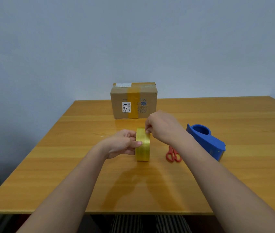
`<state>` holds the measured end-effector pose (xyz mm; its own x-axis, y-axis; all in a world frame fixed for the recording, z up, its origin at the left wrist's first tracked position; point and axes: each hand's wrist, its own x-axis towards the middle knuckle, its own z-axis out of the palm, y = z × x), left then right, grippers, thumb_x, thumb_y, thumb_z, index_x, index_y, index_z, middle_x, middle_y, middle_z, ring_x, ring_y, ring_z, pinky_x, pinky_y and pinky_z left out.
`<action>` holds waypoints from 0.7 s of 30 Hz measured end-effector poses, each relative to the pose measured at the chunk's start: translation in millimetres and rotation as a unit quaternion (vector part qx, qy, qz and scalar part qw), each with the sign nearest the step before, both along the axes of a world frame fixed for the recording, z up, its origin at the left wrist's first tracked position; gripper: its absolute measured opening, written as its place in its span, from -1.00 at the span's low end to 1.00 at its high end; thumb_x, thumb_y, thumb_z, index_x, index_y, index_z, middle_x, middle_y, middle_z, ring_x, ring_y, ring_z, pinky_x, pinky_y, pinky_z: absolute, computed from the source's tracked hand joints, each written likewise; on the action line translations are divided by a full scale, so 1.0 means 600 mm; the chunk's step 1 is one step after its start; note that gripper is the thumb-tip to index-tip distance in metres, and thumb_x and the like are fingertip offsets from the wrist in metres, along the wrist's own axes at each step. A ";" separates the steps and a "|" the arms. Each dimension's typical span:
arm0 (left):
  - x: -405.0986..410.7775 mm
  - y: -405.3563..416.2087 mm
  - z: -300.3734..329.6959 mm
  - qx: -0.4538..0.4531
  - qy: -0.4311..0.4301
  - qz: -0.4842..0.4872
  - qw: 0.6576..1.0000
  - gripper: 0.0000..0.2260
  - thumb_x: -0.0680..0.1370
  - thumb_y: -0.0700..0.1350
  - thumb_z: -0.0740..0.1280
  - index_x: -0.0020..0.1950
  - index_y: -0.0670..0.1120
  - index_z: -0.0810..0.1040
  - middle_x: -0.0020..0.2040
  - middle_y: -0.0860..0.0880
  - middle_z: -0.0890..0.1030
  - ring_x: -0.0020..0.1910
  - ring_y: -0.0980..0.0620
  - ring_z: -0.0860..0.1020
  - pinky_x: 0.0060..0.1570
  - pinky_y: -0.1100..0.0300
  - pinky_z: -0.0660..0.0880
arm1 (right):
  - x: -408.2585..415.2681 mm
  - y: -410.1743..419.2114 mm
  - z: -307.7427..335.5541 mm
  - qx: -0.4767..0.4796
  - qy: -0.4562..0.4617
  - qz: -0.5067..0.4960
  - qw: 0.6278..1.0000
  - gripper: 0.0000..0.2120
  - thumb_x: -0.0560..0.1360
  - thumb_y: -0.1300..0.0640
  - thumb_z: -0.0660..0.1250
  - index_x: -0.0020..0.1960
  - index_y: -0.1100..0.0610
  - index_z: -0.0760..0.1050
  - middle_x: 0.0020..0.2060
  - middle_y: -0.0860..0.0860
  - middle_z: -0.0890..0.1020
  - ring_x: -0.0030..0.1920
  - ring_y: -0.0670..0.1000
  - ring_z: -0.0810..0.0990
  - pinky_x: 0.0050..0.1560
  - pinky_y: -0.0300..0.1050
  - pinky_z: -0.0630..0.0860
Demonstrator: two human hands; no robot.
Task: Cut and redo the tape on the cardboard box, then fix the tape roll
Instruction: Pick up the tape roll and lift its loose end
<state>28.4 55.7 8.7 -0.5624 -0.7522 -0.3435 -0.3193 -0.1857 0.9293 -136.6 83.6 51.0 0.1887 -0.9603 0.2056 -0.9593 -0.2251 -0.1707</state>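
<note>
The yellow tape roll (143, 145) is standing on edge, its hole facing sideways; left hand (122, 144) fingers are gripping it, right hand (162, 125) fingers pinching its top. Red-handled scissors (173, 154) and a blue plastic tape dispenser (206, 141) are lying just right on the wooden tabletop (82, 174), the taped brown cardboard box (133, 100) behind.

Readable on the front of the cardboard box (133, 100): a white sticker (126, 107), turned sideways, with the bold number "3015"; smaller print around it too fine to make out. Right of the yellow tape strip (133, 105), blue printing on the cardboard, only "X" clear at its top. On the box top, a second white label (123, 84), its lines too small to read.
</note>
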 end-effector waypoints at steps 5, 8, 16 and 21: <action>0.000 -0.001 -0.001 -0.004 0.007 -0.006 1.000 -0.71 0.56 -0.29 0.30 0.28 -0.31 0.46 0.06 -0.24 0.60 0.04 -0.12 0.61 0.21 -0.09 0.51 | 0.002 0.002 -0.004 -0.020 0.026 -0.001 0.999 -0.82 0.46 0.30 0.32 -0.13 0.10 0.65 -0.19 0.03 0.65 -0.18 0.11 0.60 -0.32 -0.14 0.35; 0.000 -0.002 0.000 -0.003 0.009 -0.009 1.000 -0.72 0.56 -0.28 0.30 0.27 -0.29 0.48 0.03 -0.19 0.63 0.00 -0.10 0.62 0.17 -0.05 0.54 | -0.003 0.003 -0.005 -0.012 0.012 0.000 1.000 -0.83 0.46 0.28 0.32 -0.12 0.10 0.66 -0.18 0.02 0.67 -0.19 0.09 0.60 -0.31 -0.13 0.43; -0.001 -0.007 0.002 0.007 0.012 -0.021 1.000 -0.76 0.56 -0.31 0.29 0.23 -0.25 0.51 -0.01 -0.15 0.67 -0.07 -0.04 0.66 0.13 -0.01 0.57 | -0.007 0.003 0.009 0.011 0.002 0.014 1.000 -0.85 0.44 0.29 0.36 -0.13 0.10 0.68 -0.32 -0.04 0.64 -0.24 0.03 0.60 -0.35 -0.18 0.37; 0.000 -0.011 0.003 0.012 0.016 -0.025 0.999 -0.77 0.56 -0.32 0.28 0.21 -0.24 0.52 -0.10 -0.09 0.69 -0.11 0.00 0.68 0.08 0.03 0.59 | 0.003 0.005 0.009 -0.010 0.047 0.006 0.999 -0.85 0.47 0.28 0.33 -0.10 0.09 0.64 -0.14 0.05 0.64 -0.12 0.14 0.60 -0.29 -0.13 0.31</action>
<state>28.7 49.1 10.3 -0.6099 -0.7145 -0.3427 -0.2998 -0.1922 0.9344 -134.8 86.9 56.2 0.2197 -0.9537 0.2056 -0.9681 -0.2392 -0.0750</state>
